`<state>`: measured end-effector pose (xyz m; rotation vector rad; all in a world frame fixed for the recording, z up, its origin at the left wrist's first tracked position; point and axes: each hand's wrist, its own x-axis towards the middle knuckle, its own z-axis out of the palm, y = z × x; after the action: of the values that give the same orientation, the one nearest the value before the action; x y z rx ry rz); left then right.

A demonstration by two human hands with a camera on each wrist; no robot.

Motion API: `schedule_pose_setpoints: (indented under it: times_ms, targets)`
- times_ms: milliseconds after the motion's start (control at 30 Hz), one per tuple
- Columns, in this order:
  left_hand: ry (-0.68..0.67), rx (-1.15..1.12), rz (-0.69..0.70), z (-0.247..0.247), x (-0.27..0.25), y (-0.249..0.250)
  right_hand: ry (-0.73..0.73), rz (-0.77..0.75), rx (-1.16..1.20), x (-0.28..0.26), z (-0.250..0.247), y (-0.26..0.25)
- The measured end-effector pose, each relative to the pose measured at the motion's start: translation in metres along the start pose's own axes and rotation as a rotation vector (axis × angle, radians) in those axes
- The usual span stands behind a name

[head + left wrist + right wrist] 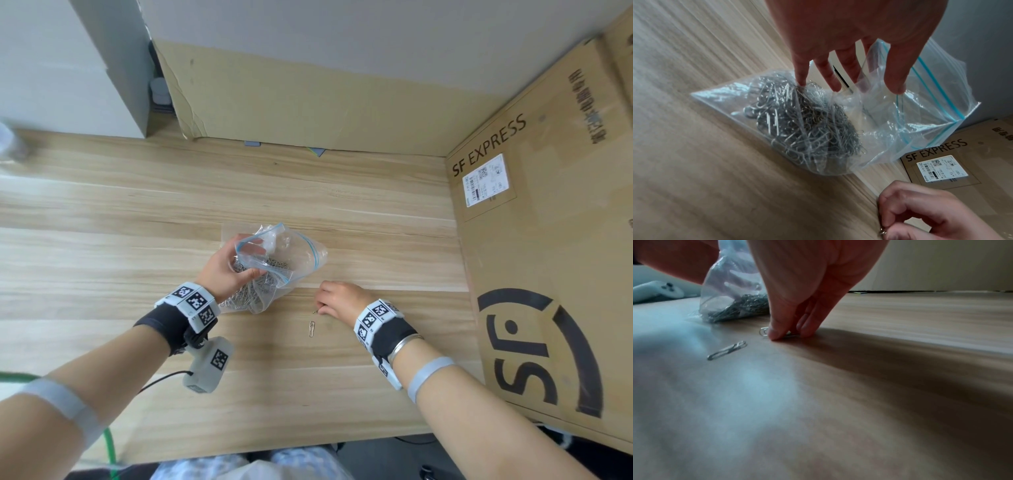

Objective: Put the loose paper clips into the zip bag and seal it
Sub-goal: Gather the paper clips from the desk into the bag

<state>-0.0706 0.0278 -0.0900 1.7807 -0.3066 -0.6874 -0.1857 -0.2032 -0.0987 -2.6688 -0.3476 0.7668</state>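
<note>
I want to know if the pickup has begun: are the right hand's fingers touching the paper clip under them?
Touching. The right wrist view shows the right hand with thumb and fingertips pinching a paper clip against the wooden table.

Cardboard box point(548, 274) walling right side
</note>
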Motion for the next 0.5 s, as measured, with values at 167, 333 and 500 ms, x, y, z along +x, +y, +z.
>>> schedule_pose_setpoints:
  times_ms: [167,333,500]
  targets:
    - [-0.008,0.001,-0.005,-0.001,0.0,0.0,0.021,0.083,0.106,-0.003,-0.011,0.005]
    - [-0.011,-0.011,-0.003,-0.001,0.001,0.0,-0.058,0.141,0.116,-0.007,-0.017,0.01]
    - [-0.006,-0.021,-0.005,-0.001,0.0,0.0,-0.08,0.218,0.112,-0.007,-0.018,0.01]
